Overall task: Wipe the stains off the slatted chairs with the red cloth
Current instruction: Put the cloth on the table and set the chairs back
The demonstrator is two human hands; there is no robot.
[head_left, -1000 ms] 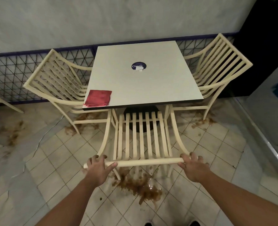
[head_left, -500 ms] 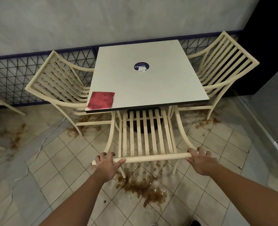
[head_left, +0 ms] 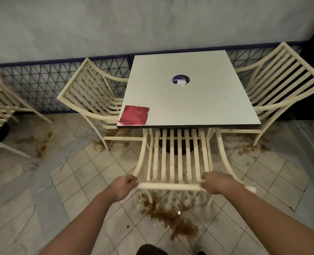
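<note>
Stained tile floor (head_left: 90, 181), left hand (head_left: 124, 187) and right hand (head_left: 216, 183) gripping chair (head_left: 171, 186), red cloth (head_left: 134, 115) on table (head_left: 198, 107)

One head-worn view — looking steeply down, close over the chair (head_left: 174, 159).

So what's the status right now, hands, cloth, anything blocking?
Left hand and right hand both gripping the near chair by its top rail. Red cloth untouched on the table corner. Brown spill on the floor underfoot.
</note>
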